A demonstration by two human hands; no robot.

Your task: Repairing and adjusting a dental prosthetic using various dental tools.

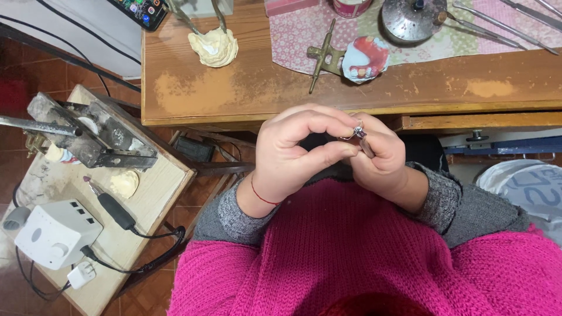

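Both my hands are raised together in front of my pink sweater, below the wooden bench edge (263,114). My left hand (295,155), with a red string around the wrist, pinches a small bent metal wire piece (357,129) between thumb and forefinger. My right hand (383,161) is closed around a thin dark tool (367,147) whose tip meets the wire piece. The fingers of the two hands touch at that spot. Most of the tool is hidden inside my right hand.
On the bench lie a pink denture on a white cast (366,58), a brass hinged frame (322,55), a cream plaster lump (213,47), a metal lid (413,20) and long instruments (497,23). A side table at left holds a metal press (88,137), a white control box (52,234) and a handpiece (114,209).
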